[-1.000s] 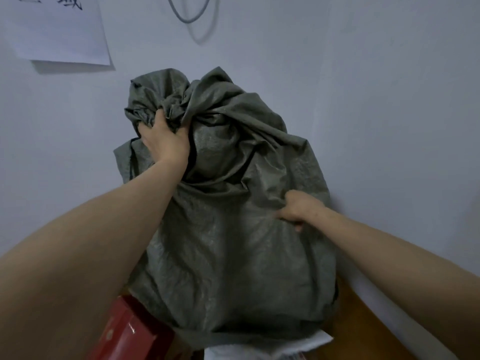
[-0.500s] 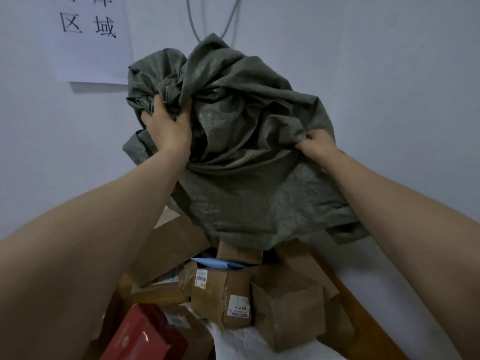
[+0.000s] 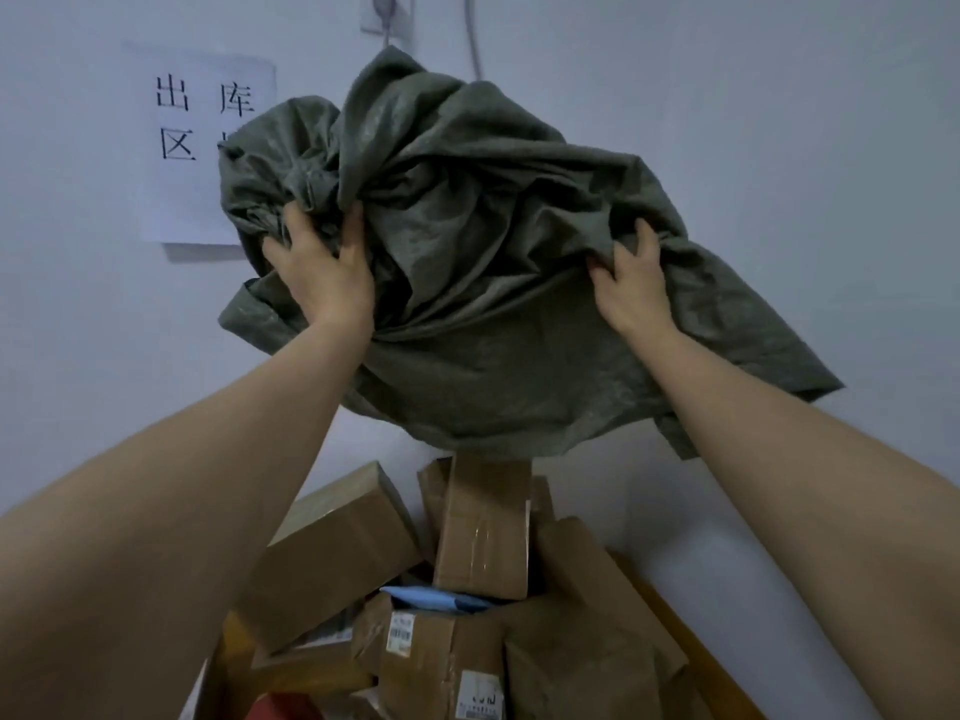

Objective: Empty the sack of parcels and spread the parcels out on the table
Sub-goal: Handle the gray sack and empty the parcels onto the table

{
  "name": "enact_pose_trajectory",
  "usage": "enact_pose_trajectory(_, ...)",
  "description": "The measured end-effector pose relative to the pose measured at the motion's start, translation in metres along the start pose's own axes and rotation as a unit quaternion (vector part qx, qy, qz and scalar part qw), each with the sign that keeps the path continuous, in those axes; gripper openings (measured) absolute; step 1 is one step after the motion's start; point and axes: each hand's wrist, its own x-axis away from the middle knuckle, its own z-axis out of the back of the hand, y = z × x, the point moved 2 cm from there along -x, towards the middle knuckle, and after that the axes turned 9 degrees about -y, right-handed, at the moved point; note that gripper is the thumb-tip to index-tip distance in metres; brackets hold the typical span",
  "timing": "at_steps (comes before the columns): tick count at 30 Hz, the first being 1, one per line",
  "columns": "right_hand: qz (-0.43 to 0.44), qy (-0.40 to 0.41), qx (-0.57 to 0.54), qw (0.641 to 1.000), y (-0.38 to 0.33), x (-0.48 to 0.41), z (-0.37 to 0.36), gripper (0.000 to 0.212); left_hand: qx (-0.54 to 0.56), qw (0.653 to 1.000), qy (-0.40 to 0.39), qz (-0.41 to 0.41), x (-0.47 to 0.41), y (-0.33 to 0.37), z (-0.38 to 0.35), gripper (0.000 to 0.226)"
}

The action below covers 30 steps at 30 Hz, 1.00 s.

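Observation:
A grey-green woven sack [image 3: 467, 314] hangs upside down high above the table, crumpled and mostly limp. My left hand [image 3: 322, 267] grips a bunch of its cloth on the left, and my right hand [image 3: 631, 283] grips a fold on the right. Below its mouth a tall cardboard parcel [image 3: 485, 527] stands on end, its top just inside the sack's opening. Several brown cardboard parcels [image 3: 332, 553] lie piled under it, with a blue flat packet [image 3: 436, 600] and a labelled box [image 3: 441, 662] among them. A red parcel [image 3: 283, 709] peeks out at the bottom edge.
The pile sits on a wooden table [image 3: 680, 621] pushed into a corner of white walls. A paper sign [image 3: 202, 142] with printed characters hangs on the wall at left, and a cable [image 3: 472, 39] runs down from a wall socket above the sack.
Both hands have raised the sack higher, and my right hand has shifted up to a new fold. The sack has slid off the parcels, which now lie uncovered in a heap.

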Motion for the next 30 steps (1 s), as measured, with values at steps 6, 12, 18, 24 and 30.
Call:
enact_pose_trajectory(6,-0.14,-0.166,0.028,0.976,0.027,0.021,-0.012,0.04,-0.038,0.996,-0.058,0.06,0.012,-0.027,0.011,0.037)
enact_pose_trajectory(12,-0.234,-0.409,0.093,0.877,0.036,0.049,-0.02,0.064,-0.051,0.991,-0.096,0.073,0.033,-0.036,0.014,0.028)
enact_pose_trajectory(18,-0.09,-0.164,0.073,0.98,0.007,0.033,-0.024,0.08,-0.084,0.982,-0.162,0.049,0.05,-0.044,0.007,0.029)
enact_pose_trajectory(24,0.105,-0.193,0.01,0.976,-0.06,0.042,-0.038,0.142,-0.074,0.976,-0.2,0.039,0.057,-0.046,0.003,0.064)
enact_pose_trajectory(30,0.061,-0.308,0.138,0.939,-0.056,0.058,-0.082,0.161,-0.046,0.965,-0.236,0.105,0.063,-0.046,0.005,0.115)
